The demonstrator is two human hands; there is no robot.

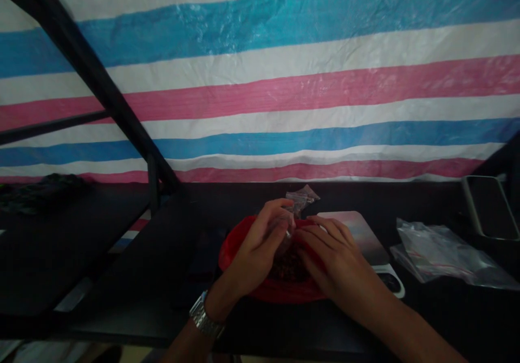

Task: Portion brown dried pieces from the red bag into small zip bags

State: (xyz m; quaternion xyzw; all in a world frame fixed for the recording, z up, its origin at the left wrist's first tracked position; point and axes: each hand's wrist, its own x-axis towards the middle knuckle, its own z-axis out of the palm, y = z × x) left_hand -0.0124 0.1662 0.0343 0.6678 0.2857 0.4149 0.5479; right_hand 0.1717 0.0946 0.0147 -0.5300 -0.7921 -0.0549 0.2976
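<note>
In the head view, the left hand (260, 244) grasps a small clear bag (286, 220) just over the red bag (232, 248), which sits on the dark worktop (142, 282) with small dark pieces (289, 268) inside. The right hand (343, 260) is half curled beside it, over the red bag's far side; whether its fingertips pinch anything, I cannot tell. The light is dim, so the small bag's contents are probably best left unjudged.

Good handling here calls for a light but steady pinch near the small bag's mouth, because thin film slips and folds shut easily. Its opening should stay above the red bag (any stray pieces then drop back inside). The right fingers work best in small movements, without dragging down the soft red rim. Both wrists should stay clear of the scale (359, 235), just beyond the right hand.
</note>
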